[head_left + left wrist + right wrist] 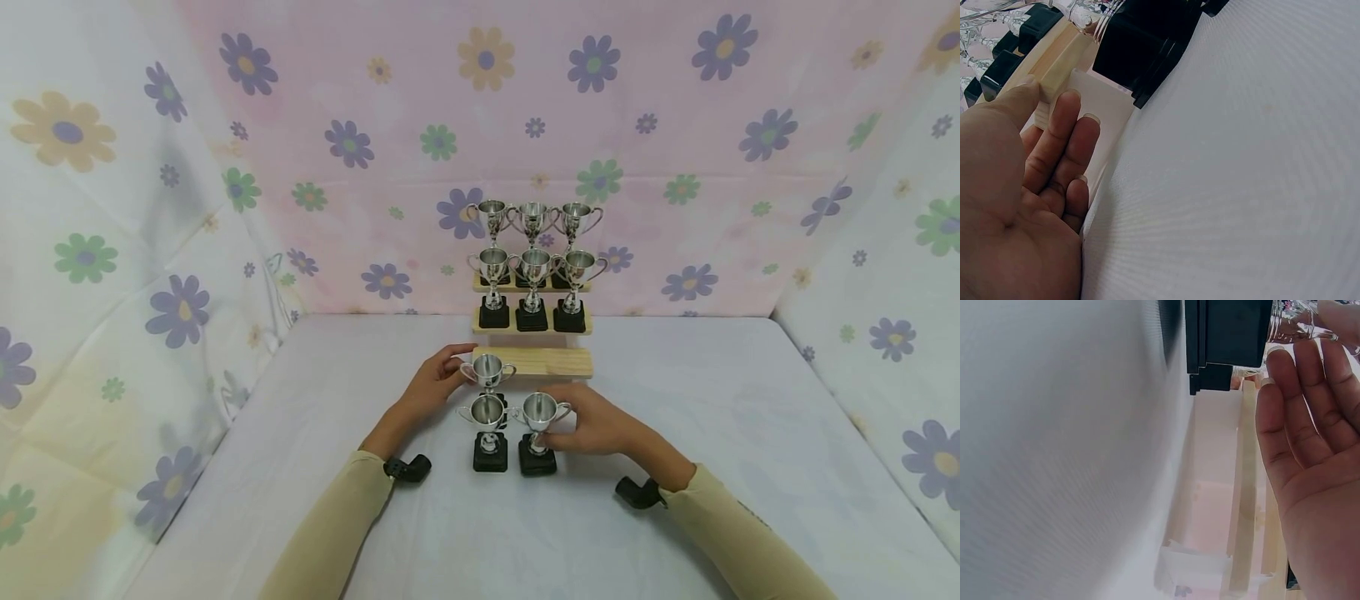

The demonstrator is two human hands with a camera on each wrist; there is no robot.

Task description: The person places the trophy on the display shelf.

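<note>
My left hand [433, 385] is at the left end of the lowest wooden step [555, 360] of a tiered stand. In the left wrist view its thumb lies over the step's end [1063, 65], with fingers curled at the edge and below. My right hand [600, 421] grips a small silver trophy cup [538, 410] around its stem, above the black base [537, 458]. In the right wrist view the fingers lie along the shiny stem [1291, 322]. Left of it stands another trophy [489, 414], and a third trophy [487, 371] is behind that one, before the step.
Two upper wooden tiers [532, 330] each bear a row of three silver trophies [536, 267]. A white cloth [675, 383] covers the table. Flowered fabric [540, 100] hangs behind and at both sides.
</note>
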